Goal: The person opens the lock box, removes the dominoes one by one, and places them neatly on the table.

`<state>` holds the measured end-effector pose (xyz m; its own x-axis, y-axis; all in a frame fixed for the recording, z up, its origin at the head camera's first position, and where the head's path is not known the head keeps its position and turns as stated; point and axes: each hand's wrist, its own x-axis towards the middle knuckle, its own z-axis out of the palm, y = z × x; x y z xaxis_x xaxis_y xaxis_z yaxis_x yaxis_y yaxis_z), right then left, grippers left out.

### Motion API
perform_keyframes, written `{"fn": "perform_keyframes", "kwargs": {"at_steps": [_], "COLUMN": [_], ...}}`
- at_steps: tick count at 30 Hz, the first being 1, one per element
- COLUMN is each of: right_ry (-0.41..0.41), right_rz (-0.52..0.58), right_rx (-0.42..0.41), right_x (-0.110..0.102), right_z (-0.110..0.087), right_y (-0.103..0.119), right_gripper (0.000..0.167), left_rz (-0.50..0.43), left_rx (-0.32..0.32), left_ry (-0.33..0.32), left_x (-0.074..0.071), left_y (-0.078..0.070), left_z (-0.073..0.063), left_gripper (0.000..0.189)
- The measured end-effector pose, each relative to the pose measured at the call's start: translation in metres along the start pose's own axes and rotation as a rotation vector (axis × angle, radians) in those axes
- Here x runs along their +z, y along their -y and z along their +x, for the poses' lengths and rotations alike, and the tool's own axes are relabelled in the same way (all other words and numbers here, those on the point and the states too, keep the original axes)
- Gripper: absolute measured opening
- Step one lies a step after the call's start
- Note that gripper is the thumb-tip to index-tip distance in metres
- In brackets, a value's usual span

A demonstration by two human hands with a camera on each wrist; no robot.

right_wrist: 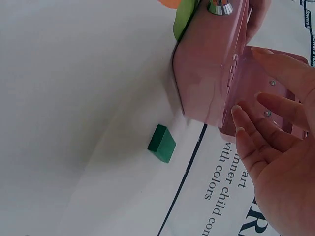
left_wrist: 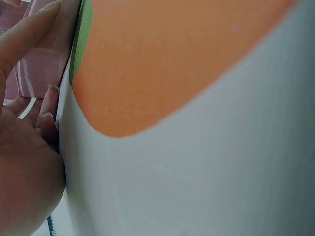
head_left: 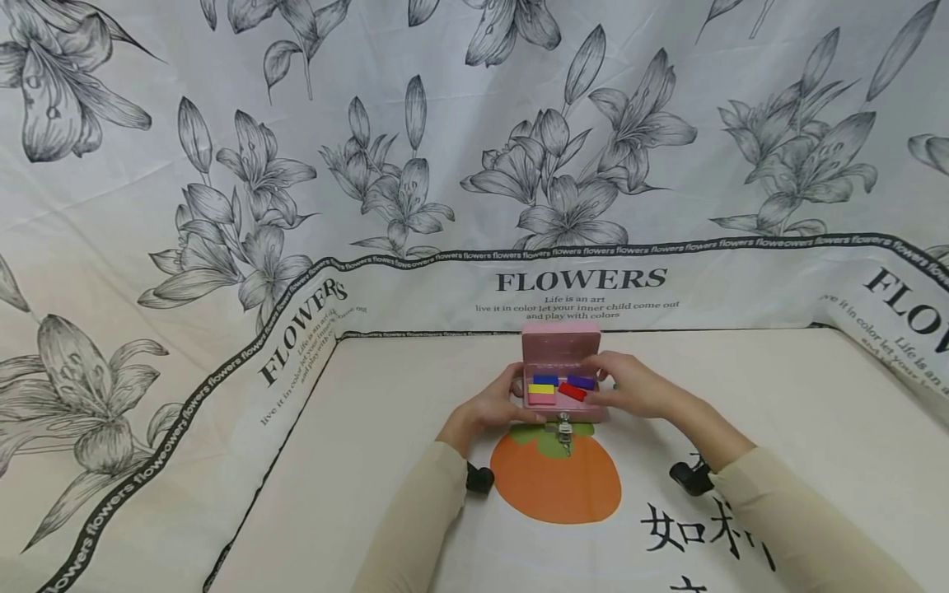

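A pink metal box (head_left: 565, 414) stands on the table with its lid (head_left: 561, 341) raised. Inside lie colored blocks: a blue block (head_left: 545, 380), a yellow block (head_left: 541, 389), a pink block (head_left: 541, 399), a purple block (head_left: 582, 383) and a tilted red block (head_left: 572, 392). My left hand (head_left: 494, 404) grips the box's left side, thumb along the front and fingers round the side. Over the right side is my right hand (head_left: 628, 385), fingers loosely bent near the lid, nothing visible between them (right_wrist: 280, 123). A green block (right_wrist: 162, 143) lies on the table beside the box.
A silver latch with keys (head_left: 564, 432) hangs at the box's front. The tabletop cover (head_left: 385, 428) bears a printed orange fruit (head_left: 556, 482) and black characters. Flower-printed cloth (head_left: 415, 288) rises behind and at both sides.
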<state>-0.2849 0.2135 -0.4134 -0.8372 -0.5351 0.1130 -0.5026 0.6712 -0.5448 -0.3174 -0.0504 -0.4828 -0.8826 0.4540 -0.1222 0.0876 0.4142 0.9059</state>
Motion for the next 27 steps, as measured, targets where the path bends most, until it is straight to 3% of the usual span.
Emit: {"fn": "perform_keyframes", "kwargs": {"at_steps": [14,27], "right_ry": [0.058,0.064], "right_rz": [0.013,-0.061], "right_rx": [-0.065,-0.047], "right_x": [0.014,0.020], "right_z": [0.022,0.035], "right_y": [0.000,-0.002], "right_gripper": [0.049,0.049], "left_rz": [-0.008,-0.017], "left_rx": [0.000,-0.003], "left_ry": [0.002,0.003], "left_x": [0.000,-0.001], "left_y": [0.002,0.002], "left_z": [0.001,0.000], "left_gripper": [0.094,0.094]}}
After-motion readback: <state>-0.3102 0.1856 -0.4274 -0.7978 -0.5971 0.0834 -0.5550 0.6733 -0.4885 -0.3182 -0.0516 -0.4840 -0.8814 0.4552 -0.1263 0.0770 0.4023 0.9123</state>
